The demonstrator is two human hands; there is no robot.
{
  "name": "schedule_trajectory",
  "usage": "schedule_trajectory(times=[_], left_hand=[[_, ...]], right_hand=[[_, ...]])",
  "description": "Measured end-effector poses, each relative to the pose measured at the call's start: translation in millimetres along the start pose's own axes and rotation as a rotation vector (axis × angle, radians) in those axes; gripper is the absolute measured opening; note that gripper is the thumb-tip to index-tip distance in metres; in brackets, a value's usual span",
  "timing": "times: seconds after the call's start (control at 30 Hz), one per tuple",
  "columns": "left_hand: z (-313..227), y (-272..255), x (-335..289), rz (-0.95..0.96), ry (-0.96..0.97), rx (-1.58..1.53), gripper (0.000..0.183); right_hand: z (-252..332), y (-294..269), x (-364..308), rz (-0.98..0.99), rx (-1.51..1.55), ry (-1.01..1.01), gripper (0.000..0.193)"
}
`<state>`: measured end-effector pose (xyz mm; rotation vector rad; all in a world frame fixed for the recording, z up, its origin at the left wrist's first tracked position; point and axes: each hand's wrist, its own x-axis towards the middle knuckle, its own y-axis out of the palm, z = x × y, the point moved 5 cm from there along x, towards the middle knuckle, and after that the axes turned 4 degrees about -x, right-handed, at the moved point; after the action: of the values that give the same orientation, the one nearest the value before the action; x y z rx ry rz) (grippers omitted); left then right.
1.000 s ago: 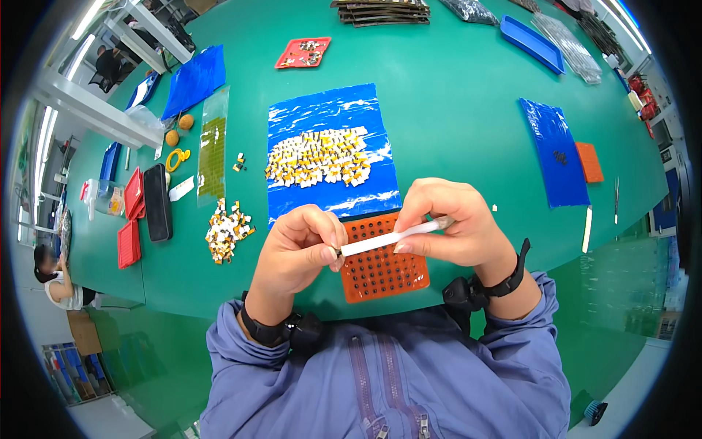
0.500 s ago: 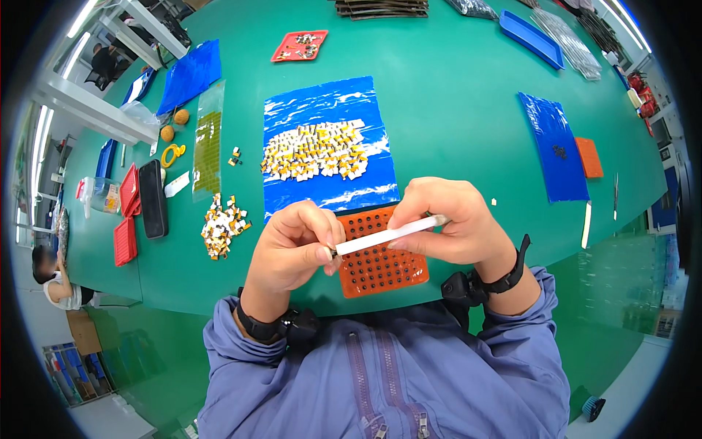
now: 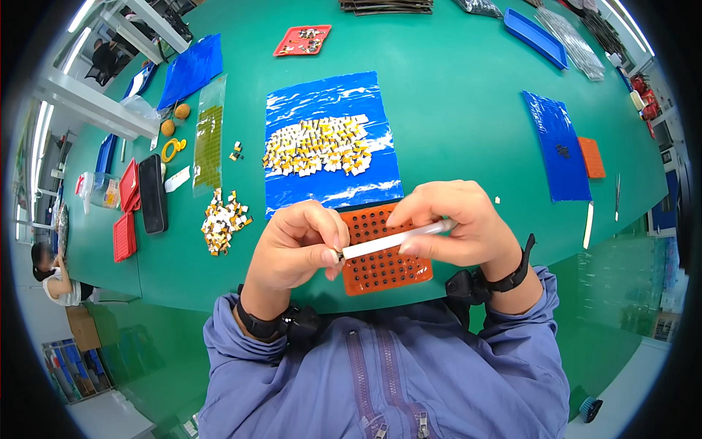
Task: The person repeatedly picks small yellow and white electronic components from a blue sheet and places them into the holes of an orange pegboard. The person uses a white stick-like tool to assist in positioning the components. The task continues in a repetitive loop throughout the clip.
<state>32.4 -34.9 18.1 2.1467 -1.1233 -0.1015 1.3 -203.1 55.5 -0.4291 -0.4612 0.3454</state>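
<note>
Over the near table edge, my right hand [image 3: 462,223] holds a slim white stick [image 3: 387,241] between thumb and fingers. The stick slants down to the left. Its left end meets the fingertips of my left hand [image 3: 296,238], which are pinched on a small dark part [image 3: 339,255], mostly hidden by the fingers. Below both hands lies an orange tray [image 3: 391,279] with rows of small dark pieces. Beyond it, a blue sheet [image 3: 322,89] carries a spread of small white, yellow and black parts [image 3: 318,146].
Left of my hands sits a smaller heap of similar parts [image 3: 224,223]. Further left are a black case [image 3: 153,194], red trays [image 3: 125,238] and yellow scissors [image 3: 173,151]. A red tray [image 3: 302,41] stands far off. At right lie a blue sheet [image 3: 556,146] and an orange tray [image 3: 591,157].
My right hand and the white stick have shifted slightly to the right, with a small turn of the stick. My left hand keeps its pinch. The view has moved a little.
</note>
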Motion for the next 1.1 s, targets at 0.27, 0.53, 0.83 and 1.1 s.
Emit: schedule_trajectory(times=[0.27,0.53,0.83,1.1], left_hand=[[0.2,0.6,-0.2,-0.007,-0.005,0.030,0.010],[-0.3,-0.2,0.1,-0.002,-0.003,0.030,0.010],[-1.3,-1.7,-0.6,-0.011,0.006,0.018,0.011],[-2.0,-2.9,-2.3,-0.107,0.040,0.066,0.007]], right_hand=[[-1.1,-0.8,0.6,-0.033,-0.027,-0.078,0.009],[1.4,-2.3,1.6,-0.014,-0.075,-0.089,0.009],[-2.0,-2.1,1.5,0.004,-0.088,-0.062,0.009],[-9.0,3.0,-0.9,-0.036,0.012,-0.057,0.009]])
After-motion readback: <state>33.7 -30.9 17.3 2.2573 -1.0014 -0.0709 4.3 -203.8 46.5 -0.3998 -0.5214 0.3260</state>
